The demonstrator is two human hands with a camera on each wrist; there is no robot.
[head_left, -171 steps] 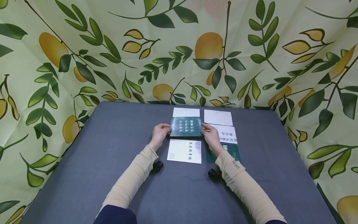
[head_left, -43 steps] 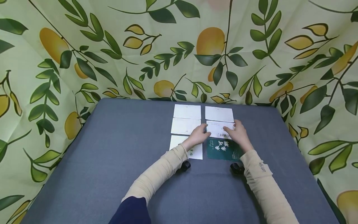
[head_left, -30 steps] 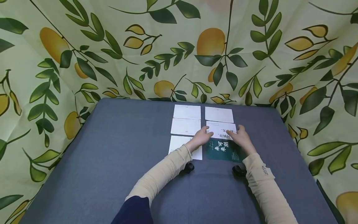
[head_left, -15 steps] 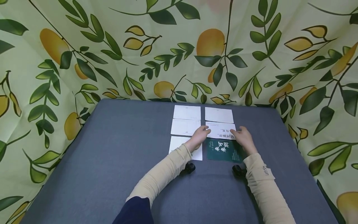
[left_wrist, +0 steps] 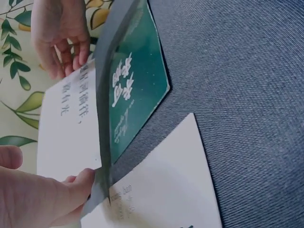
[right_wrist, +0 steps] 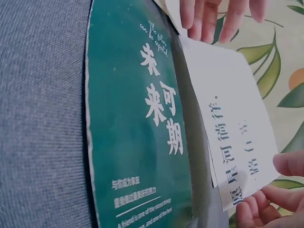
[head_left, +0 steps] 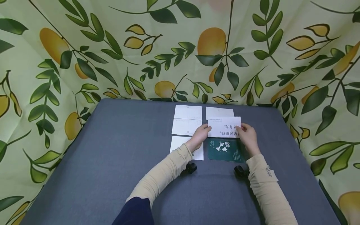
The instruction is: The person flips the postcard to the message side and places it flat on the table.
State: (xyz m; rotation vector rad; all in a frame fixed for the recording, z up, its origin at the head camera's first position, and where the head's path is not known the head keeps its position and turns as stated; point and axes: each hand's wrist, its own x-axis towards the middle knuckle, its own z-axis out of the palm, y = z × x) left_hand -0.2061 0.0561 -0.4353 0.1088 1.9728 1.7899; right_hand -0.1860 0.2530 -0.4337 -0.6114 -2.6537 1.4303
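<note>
A white postcard with black lettering (head_left: 223,127) is held up a little off the table between two hands. The left hand (head_left: 200,135) pinches its left edge, thumb in front, as the left wrist view shows up close. At the opposite edge, the right hand (head_left: 247,137) pinches near the lower corner; its thumb (right_wrist: 289,164) lies over the lettered face. Just below lies a green postcard with white lettering (head_left: 225,150), flat on the table. Behind the held card, a blank white card (head_left: 219,112) is partly covered.
Left of the held card, a column of white cards lies flat: a far one (head_left: 187,112), a middle one (head_left: 185,126) and a near one (head_left: 178,143) partly hidden by the left hand. The grey-blue cloth (head_left: 126,140) ends at a leaf-patterned curtain (head_left: 157,47).
Earlier both hands held a green card over the left column's middle, where a white face now lies. They have moved right, taken the lettered white postcard by its sides and raised it.
</note>
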